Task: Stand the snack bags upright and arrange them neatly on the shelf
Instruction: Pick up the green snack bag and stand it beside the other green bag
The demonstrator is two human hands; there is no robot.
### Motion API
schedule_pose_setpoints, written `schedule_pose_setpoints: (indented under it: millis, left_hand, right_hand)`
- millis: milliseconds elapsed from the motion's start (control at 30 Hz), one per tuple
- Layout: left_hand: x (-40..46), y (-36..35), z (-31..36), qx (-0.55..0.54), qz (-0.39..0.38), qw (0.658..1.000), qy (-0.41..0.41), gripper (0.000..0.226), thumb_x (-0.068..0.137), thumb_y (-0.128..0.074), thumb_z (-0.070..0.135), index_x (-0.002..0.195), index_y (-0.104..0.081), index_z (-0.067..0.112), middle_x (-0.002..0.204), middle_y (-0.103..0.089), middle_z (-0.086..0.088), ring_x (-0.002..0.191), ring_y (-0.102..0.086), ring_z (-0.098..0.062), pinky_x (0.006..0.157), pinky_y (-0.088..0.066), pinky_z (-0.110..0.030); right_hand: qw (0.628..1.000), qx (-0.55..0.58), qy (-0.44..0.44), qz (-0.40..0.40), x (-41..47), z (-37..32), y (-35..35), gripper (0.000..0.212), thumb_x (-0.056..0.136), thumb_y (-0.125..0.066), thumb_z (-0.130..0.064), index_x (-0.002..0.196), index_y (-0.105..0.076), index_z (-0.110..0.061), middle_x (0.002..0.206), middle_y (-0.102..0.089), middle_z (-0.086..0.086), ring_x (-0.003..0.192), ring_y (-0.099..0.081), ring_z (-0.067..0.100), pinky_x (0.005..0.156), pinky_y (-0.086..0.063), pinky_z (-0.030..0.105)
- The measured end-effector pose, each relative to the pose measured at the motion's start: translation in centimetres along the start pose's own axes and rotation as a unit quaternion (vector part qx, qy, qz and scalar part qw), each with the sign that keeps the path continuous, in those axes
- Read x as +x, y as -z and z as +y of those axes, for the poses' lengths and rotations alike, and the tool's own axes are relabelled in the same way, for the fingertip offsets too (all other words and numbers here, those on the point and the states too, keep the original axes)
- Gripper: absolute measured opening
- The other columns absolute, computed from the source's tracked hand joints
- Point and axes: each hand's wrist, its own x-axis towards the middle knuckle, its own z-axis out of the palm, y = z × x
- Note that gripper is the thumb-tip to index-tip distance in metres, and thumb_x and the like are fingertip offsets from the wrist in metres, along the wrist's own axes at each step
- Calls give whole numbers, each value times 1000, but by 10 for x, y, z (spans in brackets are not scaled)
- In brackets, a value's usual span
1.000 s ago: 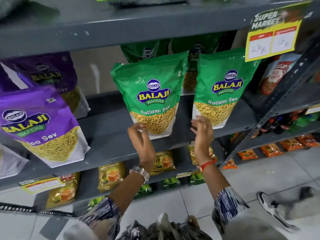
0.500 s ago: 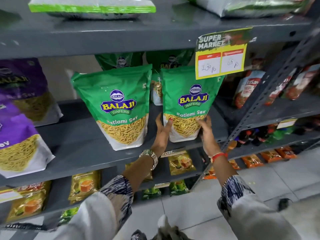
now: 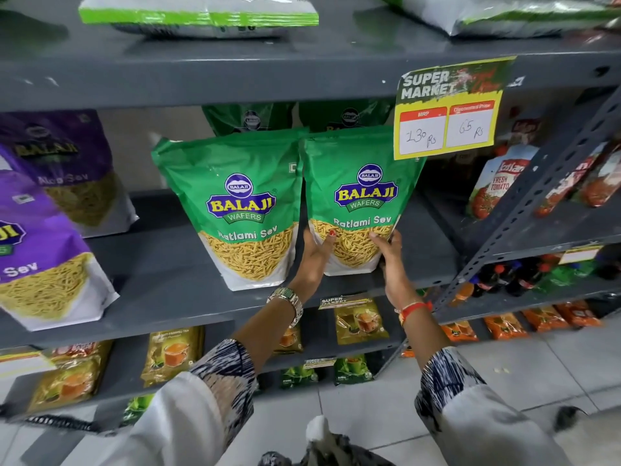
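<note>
While both hands clasp the right green bag near the shelf front edge, the left hand covers its lower left corner. The right hand hides the lower right corner, and two green bags behind are mostly hidden.

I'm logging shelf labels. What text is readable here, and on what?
"BALAJI WAFERS", "Ratlami Sev": both green bags.
"SUPER MARKET", "MRP", "130 Rs", "65 Rs": price tag.
"Aloo Sev": rear purple bag.
"FRESH TOMATO": ketchup pouch.
Tea packets: too small.

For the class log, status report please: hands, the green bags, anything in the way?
Both hands, left and right, clasp the right green bag low down. It stands upright beside the left green bag. Nothing blocking.
</note>
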Motion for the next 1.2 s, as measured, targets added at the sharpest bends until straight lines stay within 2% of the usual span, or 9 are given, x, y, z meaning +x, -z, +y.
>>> schedule_pose_setpoints:
  millis: [400,500,600,667,733,800,933,1067,1200]
  left_hand:
    - [-5,7,-3,0,0,1000,1,72,94,-42,31,147,6,20,159,-4,-3,145,-13,-20,108,-18,-27]
    - [-11,11,-12,20,27,999,-12,62,93,-43,32,146,-14,16,155,-22,-10,140,-27,-22,111,-24,-29]
    - [-30,16,-26,21,71,997,-27,51,93,-45,33,140,-34,16,146,-40,-2,132,-38,-14,111,-32,-26]
    - [-52,24,-29,-22,147,988,-36,36,93,-45,28,128,-49,19,130,-53,7,119,-49,-7,95,-39,-8]
    - [-72,39,-34,-40,223,972,-64,24,94,-44,26,110,-61,20,109,-65,6,101,-60,-9,85,-48,-12]
    - [-91,62,-43,-16,288,953,-97,23,94,-44,27,94,-66,20,86,-70,7,82,-64,-13,74,-53,-26]
    - [-124,129,-57,-17,395,908,-142,22,90,-41,26,80,-60,28,68,-62,6,57,-53,-1,53,-43,-18]
    - [-142,218,-42,-10,497,850,-175,18,86,-42,20,82,-58,27,73,-56,10,64,-49,1,61,-40,-20]
    - [-154,311,-22,27,527,827,-195,22,88,-39,12,104,-50,2,91,-48,7,79,-49,13,77,-37,-8]
  right_hand:
    - [1000,2,21,19,-4,2,-4,69,70,-61,-33,132,-36,-16,109,-58,-10,95,-56,-2,64,-47,5]
    - [998,3,37,51,-10,7,-2,67,76,-66,-25,133,-37,-8,128,-57,9,111,-58,15,80,-51,12]
    - [991,1,62,119,-31,16,-6,59,81,-64,-23,133,-38,-12,140,-43,12,128,-43,21,102,-40,28]
    - [982,-1,93,165,-48,23,-13,50,77,-63,-28,122,-44,-18,136,-45,13,123,-44,20,100,-40,29]
    - [974,6,126,186,-65,32,-23,44,73,-62,-31,113,-47,-21,125,-51,15,109,-50,19,92,-44,31]
    - [978,-7,132,162,-77,44,-39,38,72,-61,-32,107,-50,-24,111,-54,11,98,-50,17,88,-45,37]
    - [987,-69,129,69,-113,71,-95,29,71,-60,-35,98,-51,-39,94,-53,-1,85,-52,22,75,-45,34]
    - [982,-94,154,-52,-143,82,-167,25,74,-59,-33,97,-51,-38,97,-53,4,89,-53,20,82,-46,28]
    - [977,-77,151,-133,-158,83,-253,29,73,-58,-34,101,-52,-31,101,-53,-1,92,-53,2,82,-45,16]
